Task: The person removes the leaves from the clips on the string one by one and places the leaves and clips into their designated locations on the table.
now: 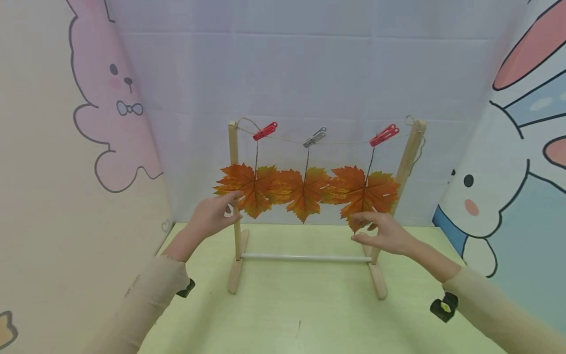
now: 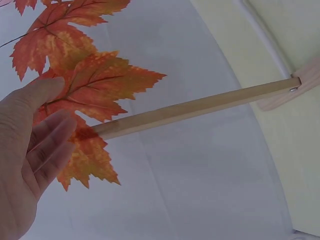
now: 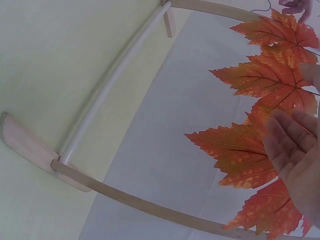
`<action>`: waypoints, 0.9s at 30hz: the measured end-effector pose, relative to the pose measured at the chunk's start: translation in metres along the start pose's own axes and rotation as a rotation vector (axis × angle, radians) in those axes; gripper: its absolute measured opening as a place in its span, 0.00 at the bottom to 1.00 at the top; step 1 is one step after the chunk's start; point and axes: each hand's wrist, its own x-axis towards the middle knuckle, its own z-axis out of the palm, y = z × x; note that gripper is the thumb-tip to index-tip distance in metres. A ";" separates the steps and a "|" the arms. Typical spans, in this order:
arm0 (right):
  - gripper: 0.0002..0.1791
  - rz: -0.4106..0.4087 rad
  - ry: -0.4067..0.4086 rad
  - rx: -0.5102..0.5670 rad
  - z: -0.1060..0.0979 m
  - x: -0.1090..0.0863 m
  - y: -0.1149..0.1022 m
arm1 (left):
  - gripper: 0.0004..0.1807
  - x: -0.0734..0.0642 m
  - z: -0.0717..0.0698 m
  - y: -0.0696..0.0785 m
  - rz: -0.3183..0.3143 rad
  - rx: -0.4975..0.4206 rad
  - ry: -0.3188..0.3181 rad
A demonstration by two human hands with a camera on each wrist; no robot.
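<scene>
Three orange-red maple leaves hang side by side from a string, the left leaf (image 1: 255, 189), the middle leaf (image 1: 304, 191) and the right leaf (image 1: 364, 191). A red clothespin (image 1: 265, 131) grips the left stem, a grey clothespin (image 1: 315, 137) the middle one, and another red clothespin (image 1: 384, 135) the right one. My left hand (image 1: 216, 215) is at the left leaf's outer edge, thumb and fingers apart and loosely bent. At the lower part of the right leaf is my right hand (image 1: 383, 232), its relaxed fingers overlapping the leaf and holding nothing.
The string runs between two wooden posts, the left post (image 1: 233, 147) and the right post (image 1: 410, 152). A white crossbar (image 1: 305, 257) joins their feet on the pale yellow table (image 1: 300, 300). Behind hangs a white cloth (image 1: 300, 73); rabbit-printed panels stand at both sides.
</scene>
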 end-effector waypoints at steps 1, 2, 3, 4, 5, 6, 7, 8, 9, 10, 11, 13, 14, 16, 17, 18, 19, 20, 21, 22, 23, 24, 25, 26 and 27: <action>0.24 -0.002 0.001 0.002 -0.002 0.002 -0.001 | 0.27 0.003 -0.002 0.001 0.006 -0.005 0.012; 0.24 -0.005 0.002 0.005 -0.003 0.003 -0.002 | 0.27 0.007 -0.004 0.003 0.010 -0.008 0.022; 0.24 -0.009 0.003 0.008 -0.004 0.005 -0.003 | 0.28 0.010 -0.007 0.004 0.014 -0.007 0.027; 0.24 -0.012 0.004 0.008 -0.006 0.007 -0.005 | 0.28 0.013 -0.009 0.006 0.016 -0.011 0.031; 0.24 -0.017 0.008 0.007 -0.007 0.008 -0.006 | 0.28 0.016 -0.011 0.007 0.019 -0.008 0.032; 0.24 -0.023 0.012 0.008 -0.008 0.009 -0.007 | 0.28 0.019 -0.013 0.008 0.018 -0.014 0.030; 0.24 -0.028 0.016 0.007 -0.009 0.009 -0.008 | 0.29 0.021 -0.015 0.009 0.013 -0.021 0.026; 0.24 -0.036 0.020 0.007 -0.011 0.010 -0.008 | 0.29 0.024 -0.017 0.010 0.007 -0.024 0.020; 0.24 -0.044 0.023 0.007 -0.012 0.011 -0.009 | 0.29 0.026 -0.018 0.011 0.000 -0.031 0.014; 0.23 -0.051 0.026 0.003 -0.013 0.012 -0.010 | 0.29 0.028 -0.020 0.012 -0.008 -0.038 0.008; 0.23 -0.060 0.028 -0.002 -0.014 0.012 -0.010 | 0.29 0.029 -0.022 0.013 -0.014 -0.042 0.002; 0.23 -0.073 0.029 -0.010 -0.016 0.014 -0.011 | 0.30 0.033 -0.026 0.015 -0.024 -0.042 -0.003; 0.23 -0.076 0.030 -0.012 -0.017 0.015 -0.012 | 0.30 0.036 -0.029 0.015 -0.024 -0.041 -0.001; 0.23 -0.083 0.036 -0.025 -0.019 0.018 -0.012 | 0.30 0.041 -0.034 0.018 -0.023 -0.034 0.003; 0.23 -0.087 0.036 -0.028 -0.020 0.019 -0.013 | 0.30 0.043 -0.037 0.018 -0.026 -0.033 0.003; 0.23 -0.092 0.038 -0.027 -0.021 0.020 -0.013 | 0.31 0.046 -0.039 0.019 -0.033 -0.032 0.001; 0.23 -0.098 0.039 -0.024 -0.021 0.021 -0.014 | 0.31 0.048 -0.041 0.020 -0.043 -0.034 -0.003; 0.23 -0.106 0.041 -0.024 -0.022 0.023 -0.014 | 0.31 0.051 -0.042 0.021 -0.054 -0.041 -0.009; 0.22 -0.114 0.041 -0.021 -0.023 0.024 -0.015 | 0.31 0.053 -0.044 0.021 -0.069 -0.045 -0.017; 0.22 -0.122 0.040 -0.013 -0.023 0.025 -0.015 | 0.31 0.055 -0.045 0.022 -0.084 -0.051 -0.025; 0.22 -0.128 0.040 -0.011 -0.024 0.026 -0.016 | 0.31 0.056 -0.045 0.022 -0.100 -0.053 -0.031; 0.22 -0.134 0.044 -0.010 -0.024 0.027 -0.016 | 0.31 0.058 -0.046 0.022 -0.113 -0.056 -0.032; 0.21 -0.140 0.048 -0.013 -0.025 0.027 -0.017 | 0.31 0.059 -0.047 0.023 -0.125 -0.064 -0.029; 0.21 -0.144 0.052 -0.013 -0.025 0.028 -0.018 | 0.31 0.060 -0.047 0.023 -0.135 -0.071 -0.026; 0.21 -0.146 0.055 -0.015 -0.026 0.029 -0.018 | 0.31 0.061 -0.047 0.024 -0.142 -0.078 -0.023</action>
